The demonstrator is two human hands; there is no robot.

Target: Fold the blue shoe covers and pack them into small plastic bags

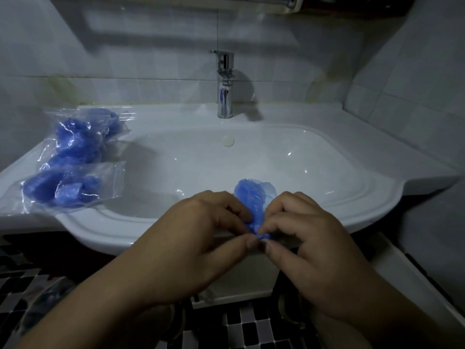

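Left hand [201, 222]: fingers curled, thumb and forefinger pinched the near end of the shoe cover [253, 195].
Right hand [299, 230]: same, pinched that end just beside the left fingertips.
Cover location: held between both hands above the front rim of the sink [352, 205]; far end bunched up over the basin.
Handling (judged): very light, thin limp film, probably slippery; would crumple rather than crease and likely spring open.
Where to grip: fingertip pinches along the gathered edge, then flatten between the hands.
Packed bags [73, 187]: clear, blue-filled, lay on the sink's left ledge, well apart from the hands.
Step (judged): folding; no empty bag visible.
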